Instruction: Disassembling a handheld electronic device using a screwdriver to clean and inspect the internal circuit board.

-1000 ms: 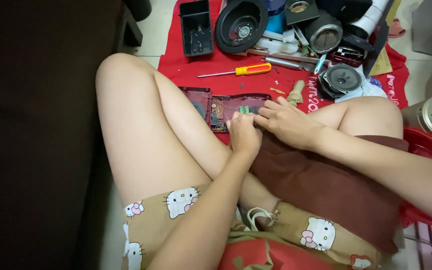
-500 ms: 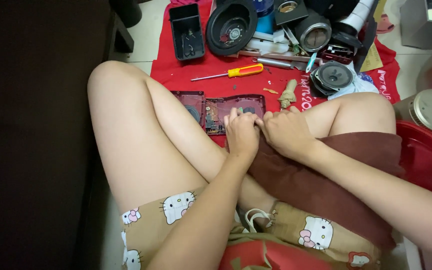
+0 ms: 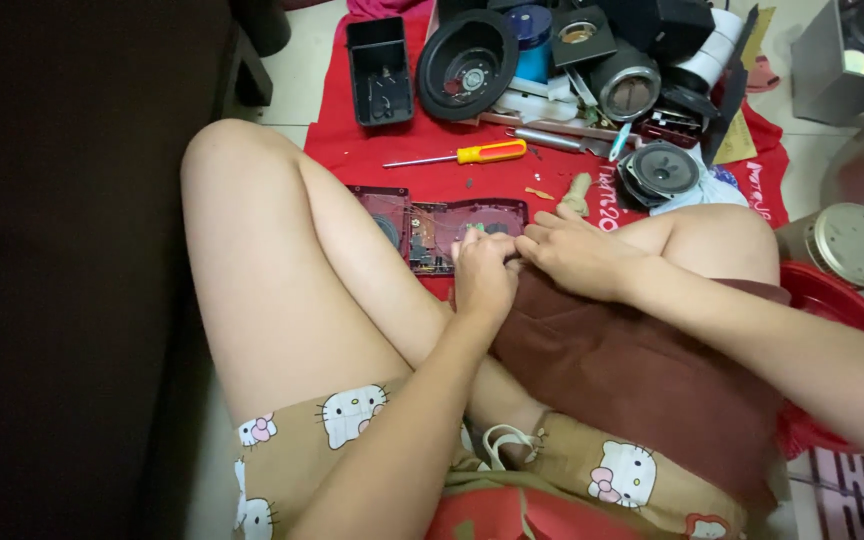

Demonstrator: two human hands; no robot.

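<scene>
**Both hands at the opened red case on the floor cloth**

Red cloth (image 3: 372,150) covers the tiled floor where I sit cross-legged, and the work lies on it just past my shins. My left hand (image 3: 484,275) is curled closed, fingertips pressed down at the near edge of the red case (image 3: 442,222), which lies flat and open with its circuit board facing up. My right hand (image 3: 580,255) sits touching the left, fingers bent and closed toward the same spot; whether a small part is pinched between them I cannot tell, as the knuckles hide it. A brown cloth (image 3: 642,380) lies across my lap under the right wrist.

Beyond the case lies a screwdriver (image 3: 462,155) with a yellow and orange handle, flat on the cloth, tip pointing left. Farther out stand a black tray (image 3: 380,70) and a black speaker cone (image 3: 472,62). A smaller round speaker (image 3: 660,172) lies to the right, near my knee. A metal tin (image 3: 842,245) sits off the cloth at the right, beside a red basin (image 3: 832,290).
</scene>
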